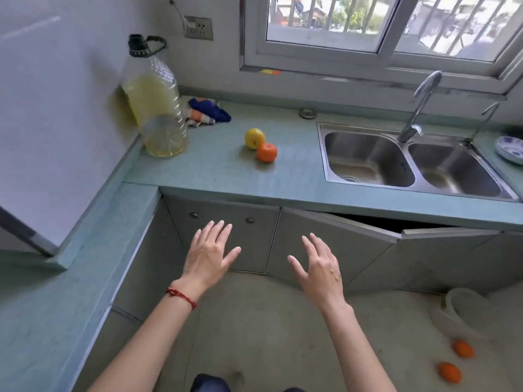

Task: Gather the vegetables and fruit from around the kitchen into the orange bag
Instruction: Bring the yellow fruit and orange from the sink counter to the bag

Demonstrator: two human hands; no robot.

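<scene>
The counter (215, 171) is a pale green L-shaped slab: one run lies under the window (368, 29), the other along the wall at 9 o'clock. A double sink (365, 157) is set into it at 2 o'clock, with a tap (418, 108) behind and a patterned dish (509, 149) at 3 o'clock. An oil bottle (158, 108) stands upright in the corner at 11 o'clock, a cloth (208, 111) just beside it. Near 12 o'clock on the counter, a yellow fruit (254, 138) and an orange fruit (267, 152) sit touching; both are round, with no clear long axis, and the dimpled end of each faces up toward the camera. On the floor at 4 o'clock lie two oranges (463, 348), apart, by a white tub (467, 309). A cabinet door (334, 241) below the sink hangs ajar. The left hand (209, 253) and right hand (318, 267) hover before the cabinets, fingers spread, holding nothing. The bag is out of view.
</scene>
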